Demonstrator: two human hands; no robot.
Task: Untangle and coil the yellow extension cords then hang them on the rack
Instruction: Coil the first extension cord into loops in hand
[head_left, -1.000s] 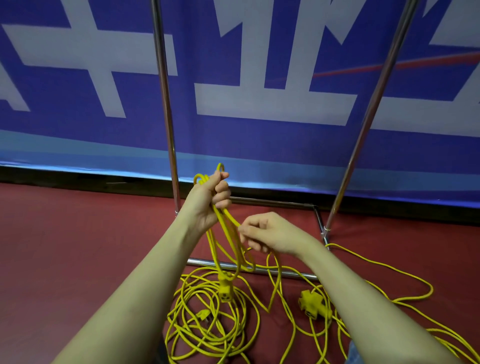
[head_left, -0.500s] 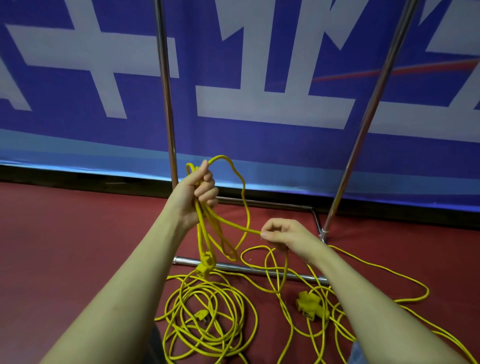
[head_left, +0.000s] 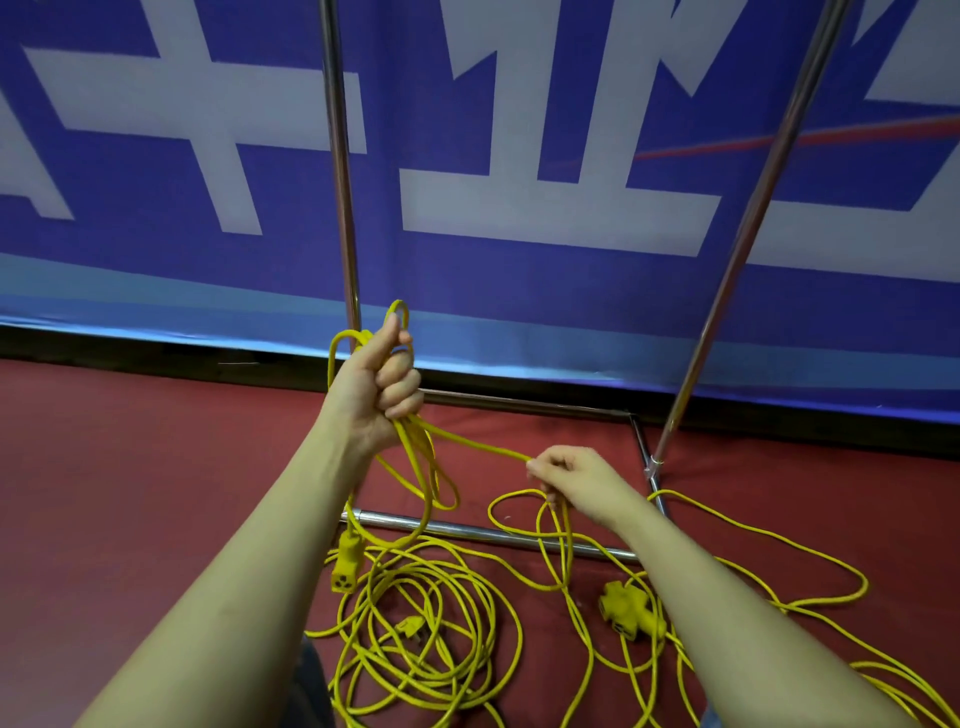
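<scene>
Left hand (head_left: 376, 387) grips gathered loops of yellow cord (head_left: 423, 467). Right hand (head_left: 574, 480) pinches the trailing strand. The cord looks light, limp, tangle-prone.

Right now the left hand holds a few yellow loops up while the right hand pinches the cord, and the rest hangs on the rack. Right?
Not quite. The head view shows the left hand and right hand as described, but the remaining cord lies on the red floor.
</scene>
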